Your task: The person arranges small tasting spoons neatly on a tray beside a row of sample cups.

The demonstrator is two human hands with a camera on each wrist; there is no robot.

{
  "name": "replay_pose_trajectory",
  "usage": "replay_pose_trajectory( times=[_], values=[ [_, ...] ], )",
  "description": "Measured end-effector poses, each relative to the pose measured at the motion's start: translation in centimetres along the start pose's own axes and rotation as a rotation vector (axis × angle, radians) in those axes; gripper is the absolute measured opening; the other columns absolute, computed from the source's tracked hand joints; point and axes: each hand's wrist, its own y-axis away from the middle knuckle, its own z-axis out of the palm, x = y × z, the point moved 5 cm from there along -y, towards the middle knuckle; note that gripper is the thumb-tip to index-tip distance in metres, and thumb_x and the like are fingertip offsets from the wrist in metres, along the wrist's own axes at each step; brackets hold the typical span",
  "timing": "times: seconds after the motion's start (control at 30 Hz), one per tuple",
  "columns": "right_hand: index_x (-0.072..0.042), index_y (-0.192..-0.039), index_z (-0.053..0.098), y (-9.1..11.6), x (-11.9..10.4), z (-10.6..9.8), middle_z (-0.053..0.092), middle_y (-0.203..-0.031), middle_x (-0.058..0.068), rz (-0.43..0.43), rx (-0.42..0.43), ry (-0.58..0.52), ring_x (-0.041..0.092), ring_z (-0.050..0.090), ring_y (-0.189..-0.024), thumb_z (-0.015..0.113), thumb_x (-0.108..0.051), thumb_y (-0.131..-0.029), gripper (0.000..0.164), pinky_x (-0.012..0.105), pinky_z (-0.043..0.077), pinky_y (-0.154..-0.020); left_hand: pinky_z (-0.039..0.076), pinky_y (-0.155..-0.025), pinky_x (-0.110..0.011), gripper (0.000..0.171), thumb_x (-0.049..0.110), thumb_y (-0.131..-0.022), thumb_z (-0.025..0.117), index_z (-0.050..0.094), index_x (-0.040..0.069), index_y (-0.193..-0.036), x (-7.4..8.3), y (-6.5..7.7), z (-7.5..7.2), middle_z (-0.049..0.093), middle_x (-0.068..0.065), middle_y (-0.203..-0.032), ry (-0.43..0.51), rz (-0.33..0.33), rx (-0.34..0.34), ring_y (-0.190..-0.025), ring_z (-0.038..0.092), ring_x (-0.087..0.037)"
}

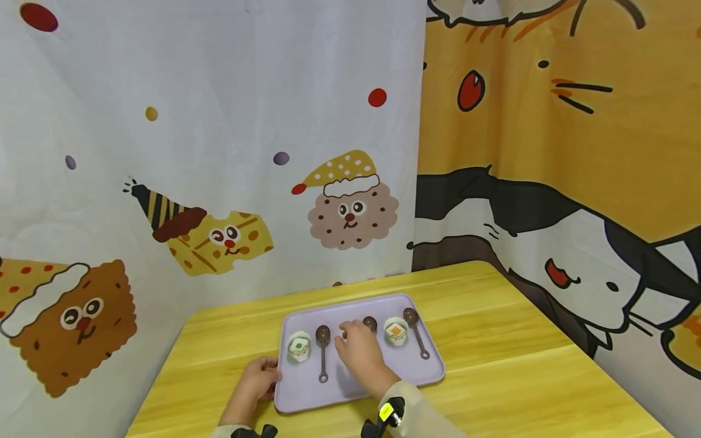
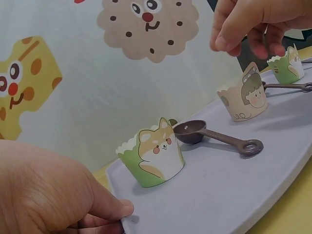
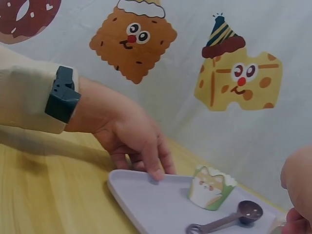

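Observation:
A lavender tray point(image 1: 298, 392) lies on the table, its left rim pinched by my left hand point(image 1: 257, 380), with the thumb on top. My right hand point(image 1: 361, 353) hovers over the tray's middle, fingers loosely bent, holding nothing visible. Beneath it in the left wrist view stands a beige paper cup point(image 2: 247, 100) with a girl's face; the head view hides most of it. Near the left end is a green dog-face paper cup point(image 2: 155, 158), beside a brown measuring spoon point(image 1: 323, 336). Another paper cup point(image 1: 396, 332) stands right, between two more brown spoons; the middle spoon point(image 1: 370, 323) is partly hidden.
The yellow wood-grain table point(image 1: 493, 353) extends around the tray. Behind it hangs a white curtain point(image 1: 219, 152) with cartoon food prints, and an orange cartoon-cat curtain point(image 1: 515, 134) hangs to the right.

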Motion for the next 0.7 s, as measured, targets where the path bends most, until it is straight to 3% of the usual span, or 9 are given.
replay_pose_trajectory(
  times=[0.33, 0.7],
  values=[
    [-0.003, -0.101, 0.074, -0.5, 2.4, -1.9, 0.065, -0.08, 0.001, 0.054, -0.012, -0.039, 0.014, 0.059, -0.071, 0.075, -0.015, -0.085, 0.02, 0.03, 0.051, -0.064, 0.058, -0.063, -0.039, 0.04, -0.006, -0.09, 0.062, 0.053, -0.015, -0.128, -0.3, 0.2, 0.2, 0.063, -0.022, -0.1, 0.021, 0.009, -0.021, -0.081, 0.065, -0.025],
    [-0.004, -0.1, 0.075, -1.6, 4.4, -3.6, 0.067, -0.081, 0.001, 0.054, -0.011, -0.016, 0.014, 0.061, -0.072, 0.074, -0.013, -0.086, 0.017, 0.031, 0.053, -0.065, 0.058, -0.063, -0.041, 0.04, -0.005, -0.09, 0.06, 0.052, -0.017, -0.128, 0.0, 0.2, -0.5, 0.063, -0.025, -0.101, 0.006, 0.038, 0.009, -0.079, 0.066, -0.025]
  ],
)
